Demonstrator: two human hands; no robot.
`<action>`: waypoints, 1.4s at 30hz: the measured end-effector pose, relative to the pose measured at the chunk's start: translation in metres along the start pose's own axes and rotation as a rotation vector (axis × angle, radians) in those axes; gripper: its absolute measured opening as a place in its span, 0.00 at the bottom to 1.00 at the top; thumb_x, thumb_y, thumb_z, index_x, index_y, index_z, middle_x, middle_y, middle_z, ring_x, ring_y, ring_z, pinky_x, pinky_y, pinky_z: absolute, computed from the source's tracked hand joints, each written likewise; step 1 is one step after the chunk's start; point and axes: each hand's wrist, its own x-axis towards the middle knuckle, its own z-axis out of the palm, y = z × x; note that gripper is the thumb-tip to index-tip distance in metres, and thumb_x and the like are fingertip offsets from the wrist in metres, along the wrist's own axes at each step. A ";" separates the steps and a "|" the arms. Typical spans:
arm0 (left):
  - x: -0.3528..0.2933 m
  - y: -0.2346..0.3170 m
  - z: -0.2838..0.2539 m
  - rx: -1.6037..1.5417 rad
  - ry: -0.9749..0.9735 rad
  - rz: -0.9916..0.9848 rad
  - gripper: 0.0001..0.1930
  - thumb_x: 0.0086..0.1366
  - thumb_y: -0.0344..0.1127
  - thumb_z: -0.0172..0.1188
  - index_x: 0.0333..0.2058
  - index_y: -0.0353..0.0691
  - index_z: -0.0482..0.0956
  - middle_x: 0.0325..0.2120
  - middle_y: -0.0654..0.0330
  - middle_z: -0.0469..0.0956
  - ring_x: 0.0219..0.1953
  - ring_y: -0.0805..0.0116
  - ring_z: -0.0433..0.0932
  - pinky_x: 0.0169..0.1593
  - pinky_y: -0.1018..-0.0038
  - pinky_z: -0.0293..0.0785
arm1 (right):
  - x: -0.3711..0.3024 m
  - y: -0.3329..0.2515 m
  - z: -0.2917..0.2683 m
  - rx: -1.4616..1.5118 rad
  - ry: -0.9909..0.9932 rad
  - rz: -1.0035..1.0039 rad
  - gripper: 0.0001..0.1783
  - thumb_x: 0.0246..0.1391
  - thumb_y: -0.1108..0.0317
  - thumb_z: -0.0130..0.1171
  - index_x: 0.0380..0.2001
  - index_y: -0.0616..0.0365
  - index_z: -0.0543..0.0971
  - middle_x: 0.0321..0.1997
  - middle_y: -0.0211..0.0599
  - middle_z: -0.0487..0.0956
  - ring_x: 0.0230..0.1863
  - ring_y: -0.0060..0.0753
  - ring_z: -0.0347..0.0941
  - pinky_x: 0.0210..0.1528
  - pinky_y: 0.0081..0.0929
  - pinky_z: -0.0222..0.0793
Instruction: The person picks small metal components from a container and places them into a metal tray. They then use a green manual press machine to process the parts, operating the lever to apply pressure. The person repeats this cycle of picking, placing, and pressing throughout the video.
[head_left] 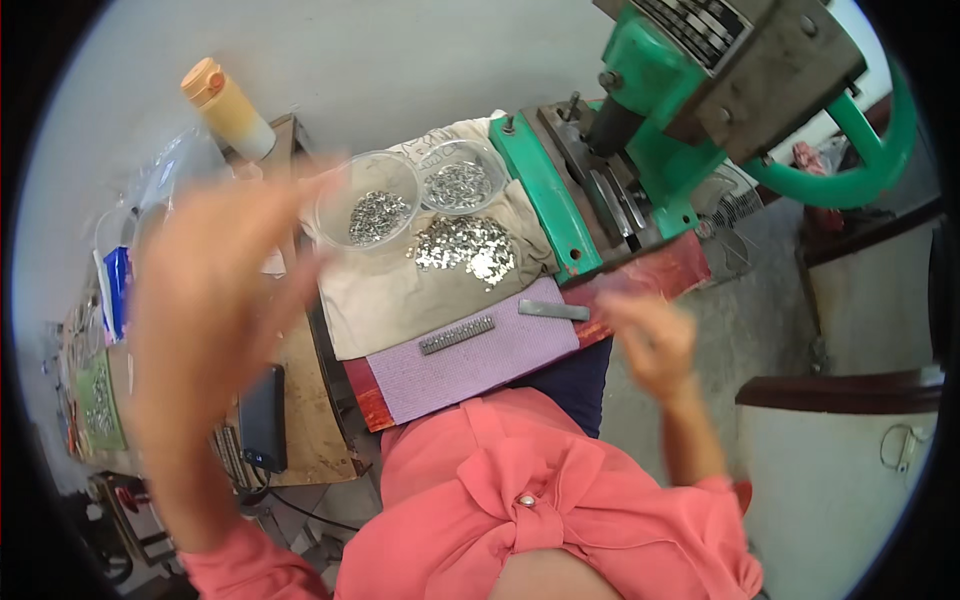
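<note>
My left hand (215,300) is raised close to the camera, blurred, with fingers spread and nothing in it; its fingertips lie near the rim of a clear plastic bowl (345,195) of small metal parts. My right hand (650,335) hovers blurred by the red board's right end (680,272), fingers loosely curled; I cannot see anything in it. A second clear bowl (462,185) of metal parts stands beside the first. A loose heap of shiny metal pieces (465,250) lies on a beige cloth (400,295). On the purple mat (470,365) rest a toothed metal strip (457,335) and a flat grey bar (553,310).
A green press machine (660,90) with a hand wheel (850,180) stands at the back right. A black phone (263,418) lies on the brown wooden bench at left. An orange-capped bottle (228,108) stands behind. A white container (840,480) sits at the right.
</note>
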 end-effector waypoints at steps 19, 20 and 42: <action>-0.141 0.082 0.196 -0.593 0.005 -0.580 0.17 0.48 0.27 0.73 0.39 0.40 0.83 0.42 0.59 0.82 0.44 0.57 0.80 0.46 0.64 0.73 | 0.006 0.016 0.134 0.164 -0.183 0.043 0.11 0.46 0.73 0.72 0.35 0.55 0.85 0.38 0.32 0.82 0.36 0.37 0.78 0.38 0.32 0.72; -0.141 0.081 0.199 -0.594 -0.010 -0.571 0.17 0.48 0.27 0.74 0.38 0.40 0.83 0.42 0.60 0.82 0.44 0.58 0.80 0.46 0.65 0.73 | 0.006 0.017 0.136 0.156 -0.202 0.037 0.11 0.45 0.73 0.72 0.35 0.54 0.85 0.38 0.31 0.82 0.36 0.36 0.78 0.39 0.32 0.71; -0.127 0.075 0.214 -0.618 -0.090 -0.499 0.10 0.53 0.34 0.71 0.34 0.43 0.82 0.37 0.65 0.78 0.41 0.64 0.76 0.44 0.67 0.67 | 0.035 0.013 0.146 0.200 -0.338 -0.045 0.13 0.43 0.73 0.71 0.37 0.53 0.85 0.39 0.31 0.81 0.37 0.35 0.77 0.39 0.32 0.70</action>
